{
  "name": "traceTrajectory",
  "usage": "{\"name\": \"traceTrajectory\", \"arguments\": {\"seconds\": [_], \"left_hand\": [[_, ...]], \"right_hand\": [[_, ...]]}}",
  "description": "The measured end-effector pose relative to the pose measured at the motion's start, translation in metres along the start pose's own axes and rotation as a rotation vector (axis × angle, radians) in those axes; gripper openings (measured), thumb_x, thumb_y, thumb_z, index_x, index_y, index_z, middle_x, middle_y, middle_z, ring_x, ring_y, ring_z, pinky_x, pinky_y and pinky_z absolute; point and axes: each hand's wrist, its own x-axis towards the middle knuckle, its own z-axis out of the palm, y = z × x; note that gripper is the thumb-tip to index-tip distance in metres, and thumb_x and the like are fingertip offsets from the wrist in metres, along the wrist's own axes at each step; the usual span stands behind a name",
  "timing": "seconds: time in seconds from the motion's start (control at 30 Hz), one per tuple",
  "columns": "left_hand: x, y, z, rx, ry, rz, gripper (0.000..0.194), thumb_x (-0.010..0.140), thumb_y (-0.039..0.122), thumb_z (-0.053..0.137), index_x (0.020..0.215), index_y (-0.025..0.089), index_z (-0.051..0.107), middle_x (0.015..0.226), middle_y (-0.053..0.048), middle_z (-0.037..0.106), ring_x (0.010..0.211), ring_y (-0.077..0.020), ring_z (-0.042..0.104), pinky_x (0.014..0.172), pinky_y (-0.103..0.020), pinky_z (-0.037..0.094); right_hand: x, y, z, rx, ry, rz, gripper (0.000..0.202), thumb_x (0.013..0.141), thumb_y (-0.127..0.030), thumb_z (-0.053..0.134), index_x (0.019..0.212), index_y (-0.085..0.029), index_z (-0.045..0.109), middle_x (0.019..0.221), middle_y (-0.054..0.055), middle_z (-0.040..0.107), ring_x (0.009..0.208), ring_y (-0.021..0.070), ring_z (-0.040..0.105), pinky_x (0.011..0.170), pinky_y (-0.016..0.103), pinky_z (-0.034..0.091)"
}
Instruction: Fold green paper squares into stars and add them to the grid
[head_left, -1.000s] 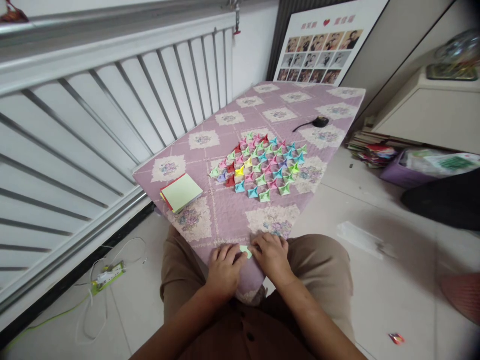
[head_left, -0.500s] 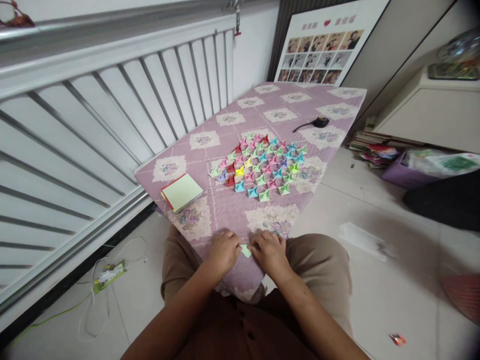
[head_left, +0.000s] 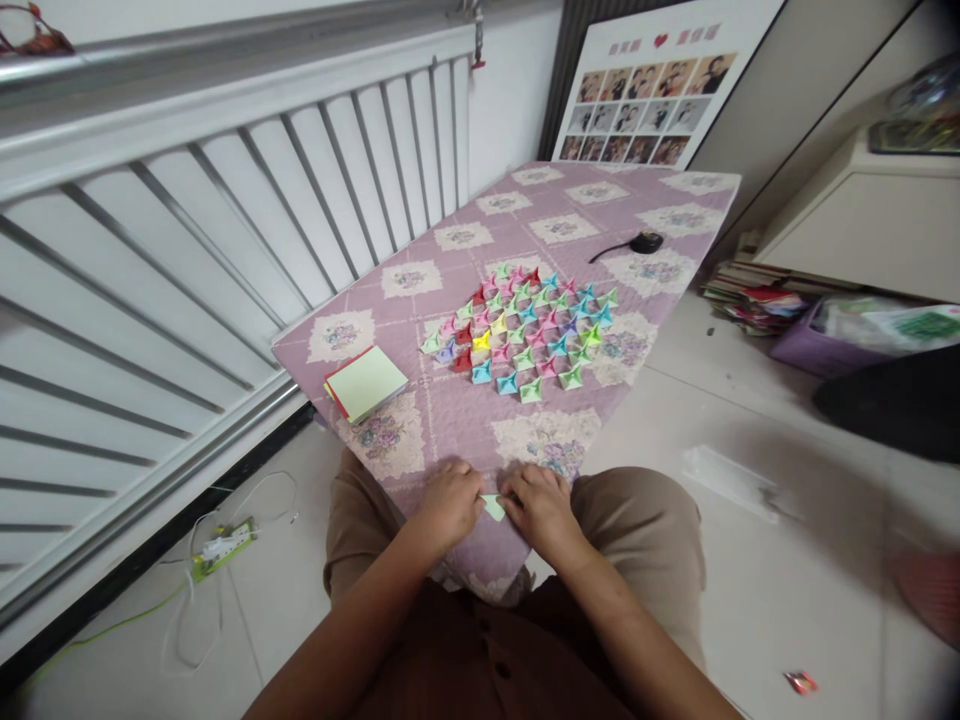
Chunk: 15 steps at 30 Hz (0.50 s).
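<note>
A small folded piece of light green paper point(head_left: 493, 507) lies at the near corner of the table, between my two hands. My left hand point(head_left: 451, 500) is closed on its left end, fingers curled and thumb side against the paper. On the opposite end, my right hand point(head_left: 541, 503) grips the paper the same way, its fingers bent over the tabletop. Both hands hide parts of the paper. Ahead of them stand several folded paper stars point(head_left: 529, 335) in rows, coloured green, pink, blue, red and yellow. A stack of square paper sheets point(head_left: 366, 384), pale green on top, sits to the left.
The table point(head_left: 457, 420) wears a purple flowered cloth. A black object with a thin tail point(head_left: 643, 243) lies toward its far right. A white radiator point(head_left: 247, 200) runs along the left, and a photo board point(head_left: 645, 90) leans at the back. A power strip point(head_left: 223, 548) rests on the floor.
Both hands stay in nearly the same place on the green paper. The whole view has shifted very slightly.
</note>
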Motion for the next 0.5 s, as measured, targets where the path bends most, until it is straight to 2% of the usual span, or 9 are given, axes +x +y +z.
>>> {"name": "traceTrajectory", "arguments": {"seconds": [0.2, 0.37, 0.5], "left_hand": [[0.000, 0.001, 0.003, -0.013, 0.015, -0.008, 0.007, 0.081, 0.021, 0.058, 0.088, 0.019, 0.060, 0.096, -0.005, 0.056, 0.095, -0.0204, 0.049, 0.084, -0.033, 0.039], [-0.001, 0.000, 0.006, -0.079, 0.073, 0.012, 0.006, 0.080, 0.016, 0.057, 0.085, 0.018, 0.060, 0.093, -0.004, 0.057, 0.091, -0.0185, 0.051, 0.082, -0.031, 0.039], [-0.002, -0.004, 0.012, -0.209, 0.059, -0.008, 0.008, 0.078, 0.012, 0.055, 0.080, 0.018, 0.059, 0.083, -0.001, 0.058, 0.084, -0.0161, 0.052, 0.078, -0.028, 0.039]], "right_hand": [[-0.001, 0.003, -0.003, 0.021, -0.032, -0.034, 0.014, 0.078, -0.026, 0.064, 0.093, -0.027, 0.064, 0.095, 0.002, 0.059, 0.095, 0.0214, 0.047, 0.084, 0.035, 0.028], [-0.001, 0.002, -0.006, 0.078, -0.037, -0.023, 0.006, 0.078, -0.023, 0.062, 0.084, -0.025, 0.063, 0.093, 0.002, 0.060, 0.094, 0.0207, 0.048, 0.084, 0.035, 0.028], [0.000, 0.001, -0.008, 0.197, -0.075, -0.010, 0.004, 0.078, -0.021, 0.059, 0.075, -0.023, 0.060, 0.085, 0.000, 0.062, 0.090, 0.0186, 0.052, 0.085, 0.035, 0.028]]}}
